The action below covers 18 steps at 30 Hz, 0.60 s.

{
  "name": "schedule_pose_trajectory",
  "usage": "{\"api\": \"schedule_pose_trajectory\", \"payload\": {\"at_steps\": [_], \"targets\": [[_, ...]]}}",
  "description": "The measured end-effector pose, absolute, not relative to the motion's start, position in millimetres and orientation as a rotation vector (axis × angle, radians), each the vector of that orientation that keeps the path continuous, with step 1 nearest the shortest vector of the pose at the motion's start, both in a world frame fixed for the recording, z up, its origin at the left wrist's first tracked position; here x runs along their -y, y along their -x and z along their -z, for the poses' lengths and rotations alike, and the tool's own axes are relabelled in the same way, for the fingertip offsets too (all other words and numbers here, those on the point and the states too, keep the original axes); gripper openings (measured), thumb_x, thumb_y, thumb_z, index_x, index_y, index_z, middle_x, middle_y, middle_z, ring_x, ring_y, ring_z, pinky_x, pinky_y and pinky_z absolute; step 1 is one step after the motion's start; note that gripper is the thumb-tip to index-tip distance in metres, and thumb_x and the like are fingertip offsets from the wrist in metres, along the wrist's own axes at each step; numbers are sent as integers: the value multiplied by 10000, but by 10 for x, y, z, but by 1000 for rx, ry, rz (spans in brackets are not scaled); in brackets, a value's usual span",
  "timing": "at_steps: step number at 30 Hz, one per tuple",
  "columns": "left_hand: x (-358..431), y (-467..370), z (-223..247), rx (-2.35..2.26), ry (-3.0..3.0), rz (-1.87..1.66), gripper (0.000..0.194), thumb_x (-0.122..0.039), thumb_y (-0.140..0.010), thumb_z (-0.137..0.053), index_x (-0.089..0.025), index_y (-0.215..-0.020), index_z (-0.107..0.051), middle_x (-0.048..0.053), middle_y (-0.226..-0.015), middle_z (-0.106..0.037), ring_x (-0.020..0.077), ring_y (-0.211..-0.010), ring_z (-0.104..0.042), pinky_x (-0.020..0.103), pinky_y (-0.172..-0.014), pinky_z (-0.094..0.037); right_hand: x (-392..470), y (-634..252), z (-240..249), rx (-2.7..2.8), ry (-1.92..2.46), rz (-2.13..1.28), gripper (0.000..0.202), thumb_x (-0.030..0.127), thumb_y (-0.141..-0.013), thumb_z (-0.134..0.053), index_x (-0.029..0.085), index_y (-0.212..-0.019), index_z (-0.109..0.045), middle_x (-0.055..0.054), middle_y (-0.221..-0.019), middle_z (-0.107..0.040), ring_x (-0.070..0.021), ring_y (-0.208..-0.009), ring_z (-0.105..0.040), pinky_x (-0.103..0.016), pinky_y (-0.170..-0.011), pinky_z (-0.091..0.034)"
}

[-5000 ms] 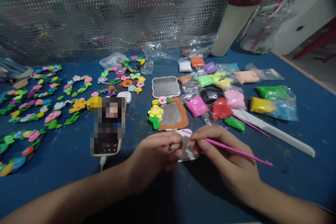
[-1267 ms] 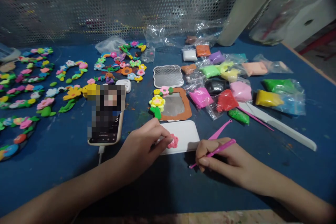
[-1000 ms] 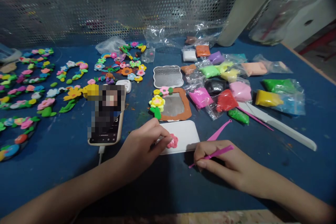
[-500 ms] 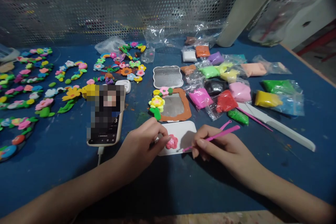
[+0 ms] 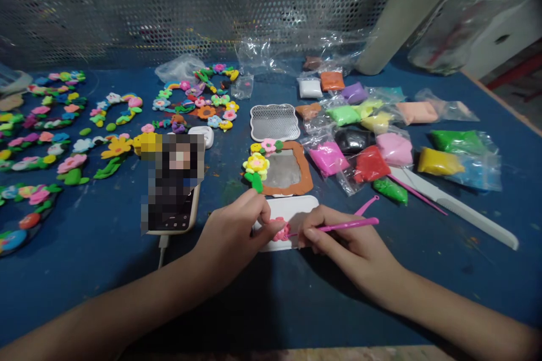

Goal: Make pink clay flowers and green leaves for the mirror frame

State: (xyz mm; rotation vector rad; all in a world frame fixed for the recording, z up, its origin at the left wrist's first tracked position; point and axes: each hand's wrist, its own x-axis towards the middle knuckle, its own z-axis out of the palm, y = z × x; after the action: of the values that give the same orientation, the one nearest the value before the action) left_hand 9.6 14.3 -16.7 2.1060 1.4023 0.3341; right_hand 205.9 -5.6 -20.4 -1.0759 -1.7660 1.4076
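The blue table (image 5: 461, 304) has a bottle (image 5: 409, 11) at upper right. The left hand (image 5: 235, 237) has bent fingers; if pinching, I cannot tell. The right hand (image 5: 349, 242) pinches a pink tool (image 5: 351, 224). At lower centre, the white board (image 5: 298, 205) carries a pink flower (image 5: 280, 230), which the left hand partly hides.

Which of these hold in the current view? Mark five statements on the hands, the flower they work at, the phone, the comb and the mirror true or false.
1. The right hand holds a slim pink plastic tool. True.
2. The pink clay flower lies under the left hand's fingertips, directly on the tabletop. False: it lies on a flat white rectangular plate.
3. A white cable runs from the cased smartphone. True.
4. The white plastic comb is in the left hand. False: it lies on the blue table.
5. The brown-framed mirror bears a yellow flower. True.
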Motion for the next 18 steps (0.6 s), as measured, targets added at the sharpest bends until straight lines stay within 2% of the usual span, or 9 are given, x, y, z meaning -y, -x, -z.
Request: {"api": "schedule_pose_trajectory", "payload": {"at_steps": [11, 18], "targets": [[-133, -97, 170, -1421, -2118, -301, 251, -392, -856, -477, -197, -700, -459, -33, -709, -478, 122, -600, -445, 232, -530, -264, 109, -2044, 237, 2062, 989, -1165, 143, 157, -899, -401, 160, -874, -542, -51, -802, -588, -145, -747, -543, -292, -688, -437], [-135, -107, 195, -1414, -2137, -364, 246, -374, -840, -516, -190, -688, -455, -47, -679, -445, 107, -570, -407, 233, -519, -250, 130, -2062, 228, 1889, 1003, -1187, 137, 138, -896, -412, 184, -816, -513, 8, -712, -537, -98, -639, -495, -214, -587, -405]]}}
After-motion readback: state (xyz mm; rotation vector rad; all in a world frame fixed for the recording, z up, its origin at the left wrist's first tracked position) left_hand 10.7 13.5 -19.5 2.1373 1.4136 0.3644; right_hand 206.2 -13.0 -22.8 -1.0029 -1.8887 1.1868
